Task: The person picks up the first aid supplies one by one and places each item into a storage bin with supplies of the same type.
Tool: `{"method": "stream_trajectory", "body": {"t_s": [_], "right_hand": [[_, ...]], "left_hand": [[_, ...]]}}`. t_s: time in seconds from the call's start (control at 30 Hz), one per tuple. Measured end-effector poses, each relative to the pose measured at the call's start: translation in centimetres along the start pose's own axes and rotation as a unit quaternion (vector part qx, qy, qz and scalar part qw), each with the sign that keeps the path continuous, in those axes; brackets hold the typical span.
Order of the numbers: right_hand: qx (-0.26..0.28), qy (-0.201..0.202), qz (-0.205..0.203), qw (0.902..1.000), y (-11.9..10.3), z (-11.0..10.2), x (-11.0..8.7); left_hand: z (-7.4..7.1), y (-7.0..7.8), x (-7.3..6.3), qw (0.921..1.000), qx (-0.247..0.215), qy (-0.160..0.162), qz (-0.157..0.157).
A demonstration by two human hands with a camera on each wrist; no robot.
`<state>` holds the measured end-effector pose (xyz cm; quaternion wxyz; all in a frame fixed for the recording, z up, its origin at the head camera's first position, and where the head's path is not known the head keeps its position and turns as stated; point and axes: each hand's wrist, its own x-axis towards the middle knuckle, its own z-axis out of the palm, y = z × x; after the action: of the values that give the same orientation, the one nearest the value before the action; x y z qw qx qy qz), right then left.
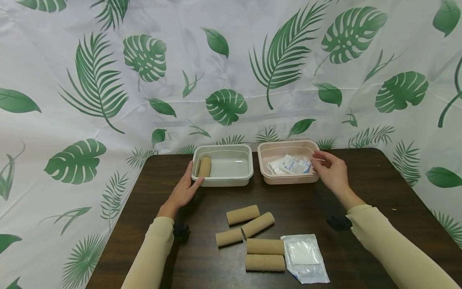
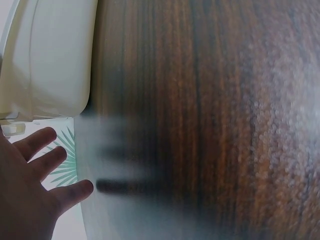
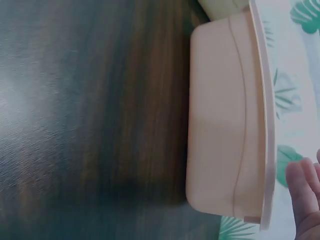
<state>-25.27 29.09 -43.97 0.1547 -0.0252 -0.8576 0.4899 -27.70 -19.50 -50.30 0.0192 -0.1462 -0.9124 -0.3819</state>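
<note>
My left hand (image 1: pixel 183 192) is at the near left corner of the pale grey-green plastic bin (image 1: pixel 227 182), with thumb at the front wall and fingers along the left side. In the left wrist view, three fingers (image 2: pixel 75 194) are spread and fairly straight beside the bin. One cardboard tube (image 1: pixel 205 166) lies inside the bin at its left end. My right hand (image 1: pixel 333 171) is at the right end of the pink bin (image 1: pixel 288 180), fingertips right at the rim, fingers loosely extended. White and blue packets, one printed "Surgical" (image 1: pixel 295 164), lie in the pink bin.
Several cardboard tubes (image 1: pixel 243 214) lie loose on the dark wood table (image 1: pixel 144 241) in front of the bins. A clear-and-white sealed dressing packet (image 1: pixel 304 257) lies right of the nearest tubes. A leaf-patterned cloth (image 1: pixel 223 60) hangs behind the table.
</note>
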Motion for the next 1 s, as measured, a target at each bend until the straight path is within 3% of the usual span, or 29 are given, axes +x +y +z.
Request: {"method": "stream_trajectory", "body": {"t_s": [0.13, 0.3, 0.5, 0.73, 1.0], "right_hand": [[0.015, -0.003, -0.054, 0.9984, -0.3, -0.1, -1.0], [-0.021, -0.015, -0.131, 0.9911, -0.2, -0.7, -3.0], [-0.075, -0.085, -0.174, 0.9783, 0.4, -1.4, -6.2], [-0.082, -0.217, -0.179, 0.9559, 1.5, -1.6, -10.2], [-0.152, -0.31, -0.218, 0.913, 1.4, -1.2, -13.0]], "left_hand": [[-0.2, 0.1, 0.0, 1.0, -0.004, 0.003, 0.001], [-0.1, 0.1, 0.0, 1.0, -0.008, 0.001, 0.003], [-0.1, 0.2, 0.0, 0.9999, -0.01, 0.004, 0.005], [-0.2, 0.6, 0.0, 0.9999, -0.012, 0.002, 0.005], [-0.1, 0.4, 0.0, 1.0, -0.006, 0.005, 0.0]]}}
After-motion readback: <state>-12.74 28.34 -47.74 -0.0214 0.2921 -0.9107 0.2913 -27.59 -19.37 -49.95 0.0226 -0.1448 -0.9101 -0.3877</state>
